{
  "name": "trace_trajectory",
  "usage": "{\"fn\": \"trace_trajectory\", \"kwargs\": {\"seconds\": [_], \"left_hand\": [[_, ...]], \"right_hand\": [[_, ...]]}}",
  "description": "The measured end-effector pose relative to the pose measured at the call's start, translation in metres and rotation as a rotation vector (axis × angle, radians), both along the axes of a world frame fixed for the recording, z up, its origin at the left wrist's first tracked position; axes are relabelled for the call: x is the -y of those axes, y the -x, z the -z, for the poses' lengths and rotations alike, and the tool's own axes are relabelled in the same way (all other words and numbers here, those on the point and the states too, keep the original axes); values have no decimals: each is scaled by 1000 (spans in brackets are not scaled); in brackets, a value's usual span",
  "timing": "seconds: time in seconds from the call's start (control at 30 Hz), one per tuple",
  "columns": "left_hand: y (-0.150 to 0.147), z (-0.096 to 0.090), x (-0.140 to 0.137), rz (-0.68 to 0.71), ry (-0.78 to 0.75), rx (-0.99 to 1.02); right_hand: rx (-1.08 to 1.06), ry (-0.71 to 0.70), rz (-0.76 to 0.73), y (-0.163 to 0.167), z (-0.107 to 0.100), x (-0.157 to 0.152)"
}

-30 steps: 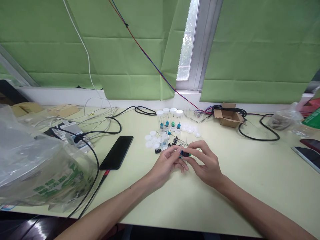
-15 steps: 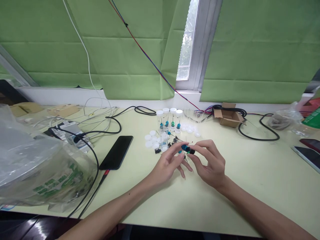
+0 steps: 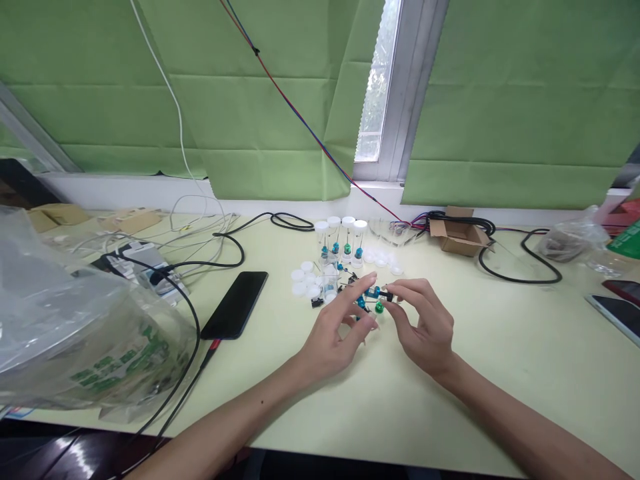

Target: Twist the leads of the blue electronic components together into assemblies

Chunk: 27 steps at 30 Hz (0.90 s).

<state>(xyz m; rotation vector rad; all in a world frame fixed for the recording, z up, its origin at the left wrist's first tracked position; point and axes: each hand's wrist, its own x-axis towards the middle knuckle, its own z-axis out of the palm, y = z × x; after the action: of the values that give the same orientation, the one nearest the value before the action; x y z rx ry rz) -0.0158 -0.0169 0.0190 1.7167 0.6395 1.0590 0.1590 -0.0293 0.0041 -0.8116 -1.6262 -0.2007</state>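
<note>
Between the thumb and fingertips of my right hand [image 3: 425, 330] is a small black-and-blue part [image 3: 386, 296], its blue end pointing left; its exact kind is too small to tell. My left hand [image 3: 333, 337] is just to the left, fingers and thumb spread apart with nothing seen between them. Beneath and between the hands lie loose small pieces, among them a green one [image 3: 379, 307] and a blue one [image 3: 361, 303]. Behind them stand several clear vials with white lids [image 3: 347, 243], each with a small blue or green piece inside. One clear vial [image 3: 329, 280] stands nearer my left hand.
White caps [image 3: 303, 277] lie left of the loose pieces, more [image 3: 383, 258] behind. A black phone [image 3: 235, 305] and a bulky plastic bag [image 3: 90, 333] are on the left. A small cardboard box [image 3: 460, 237] and black cable [image 3: 530, 279] are at the back right.
My left fingers have opened and come away from the small black-and-blue part. My right hand keeps hold of it, nearly in place. More of the loose pieces below now shows.
</note>
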Motion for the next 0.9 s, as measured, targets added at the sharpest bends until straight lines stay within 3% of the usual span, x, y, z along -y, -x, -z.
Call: {"fn": "trace_trajectory", "kwargs": {"seconds": [0.5, 0.9], "left_hand": [[-1, 8, -6, -172, 37, -24], [-1, 7, -7, -142, 63, -104]], "right_hand": [[-149, 378, -234, 5, 9, -3], [-230, 489, -281, 4, 15, -6]]}}
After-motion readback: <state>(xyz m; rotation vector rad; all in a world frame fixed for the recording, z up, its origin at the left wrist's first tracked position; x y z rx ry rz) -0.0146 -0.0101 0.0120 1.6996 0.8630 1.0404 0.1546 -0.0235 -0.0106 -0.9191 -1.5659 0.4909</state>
